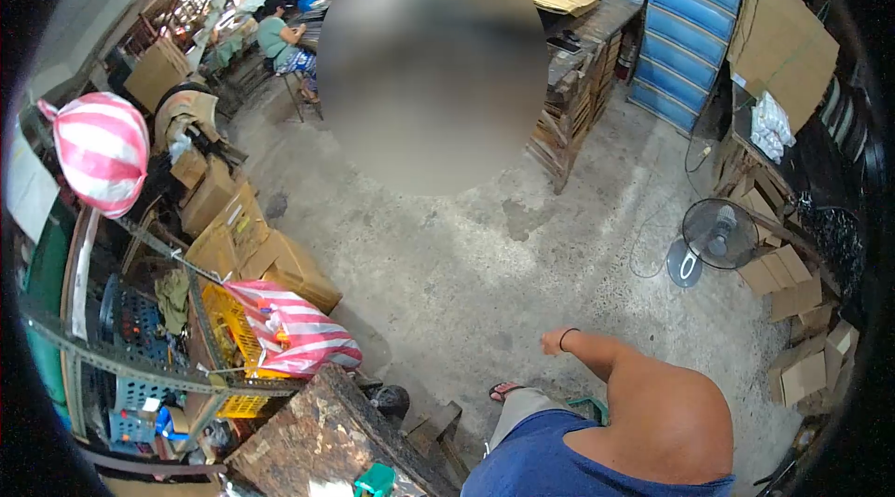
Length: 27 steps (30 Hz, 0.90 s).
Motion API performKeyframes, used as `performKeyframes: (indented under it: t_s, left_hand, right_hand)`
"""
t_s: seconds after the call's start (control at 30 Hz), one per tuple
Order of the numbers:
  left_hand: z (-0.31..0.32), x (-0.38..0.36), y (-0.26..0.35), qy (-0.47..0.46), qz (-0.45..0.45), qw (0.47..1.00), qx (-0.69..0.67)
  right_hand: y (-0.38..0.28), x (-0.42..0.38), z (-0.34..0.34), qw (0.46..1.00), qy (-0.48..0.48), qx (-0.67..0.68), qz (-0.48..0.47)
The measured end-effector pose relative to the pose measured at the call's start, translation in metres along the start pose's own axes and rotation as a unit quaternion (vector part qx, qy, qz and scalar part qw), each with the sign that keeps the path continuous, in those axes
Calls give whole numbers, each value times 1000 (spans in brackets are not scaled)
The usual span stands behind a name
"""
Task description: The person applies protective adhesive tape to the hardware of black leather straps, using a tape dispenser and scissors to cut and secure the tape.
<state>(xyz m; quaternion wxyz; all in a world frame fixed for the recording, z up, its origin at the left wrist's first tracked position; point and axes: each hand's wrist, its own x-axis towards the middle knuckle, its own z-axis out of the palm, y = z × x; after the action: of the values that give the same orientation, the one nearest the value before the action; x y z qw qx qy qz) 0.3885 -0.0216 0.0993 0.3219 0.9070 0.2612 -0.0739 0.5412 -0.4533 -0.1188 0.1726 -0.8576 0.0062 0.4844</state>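
My right hand is held out in front of my body, over the concrete floor, with a dark band around its wrist. It looks small from here, and its fingers are foreshortened, so I cannot make out whether they are curled around anything. No object shows beside it. Below the forearm, part of a green object peeks out next to my leg. A sandalled foot rests on the floor. My left hand is outside the view. Nearest on the left is a worn wooden tabletop carrying a green item.
Left, a metal rack holds a yellow crate and a striped bag; cardboard boxes stand behind. A fan and blue drawers are right. Seated people work at the back. A blurred circle hides the centre top.
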Motion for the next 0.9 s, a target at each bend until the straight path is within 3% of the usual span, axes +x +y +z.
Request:
performKeyframes:
  t_s: [0.1, 0.23, 0.33, 0.4, 0.47, 0.5, 0.57, 0.63, 0.67, 0.73, 0.77, 0.83, 0.9]
  left_hand:
    - [-1, 9, -1, -7, 11, 1000, 5]
    - [-2, 13, -15, -17, 30, 999, 10]
    - [-7, 14, -30, -23, 42, 999, 13]
    - [-7, 14, -44, -18, 41, 999, 10]
    - [-12, 9, -64, -9, 34, 999, 10]
    - [-12, 0, -79, 2, 22, 1000, 12]
    - [-5, -21, -105, 27, -10, 999, 20]
    - [11, -35, -130, 58, -43, 997, 34]
    - [-5, -35, -102, 27, -122, 991, 47]
    - [-5, -35, -105, 94, -105, 990, 24]
    - [-8, -37, -100, 137, -109, 985, -2]
    - [-3, -36, -105, 173, -196, 965, -37]
    - [-5, -30, -105, 208, -270, 936, -82]
  right_hand:
    - [-23, 6, 13, 997, 60, 21, -52]
    - [-59, -10, 25, 991, 50, 100, -70]
    - [-68, 0, 54, 996, 32, 57, -59]
    - [-79, -19, 51, 994, 86, -3, -62]
    - [-70, -9, 47, 995, 33, -8, -90]
    - [-64, 0, 46, 994, -13, -3, -112]
    - [24, 117, 115, 988, -3, 117, -97]
    - [-67, -20, 18, 993, 76, 52, -74]
    - [-52, 4, 24, 993, 87, 14, -80]
    - [-17, 49, 30, 974, 111, 55, -189]
    - [-15, 55, 23, 974, 77, 14, -213]
    - [-28, 68, 3, 973, 34, 76, -214]
    - [-80, 52, -26, 979, 6, 54, -198]
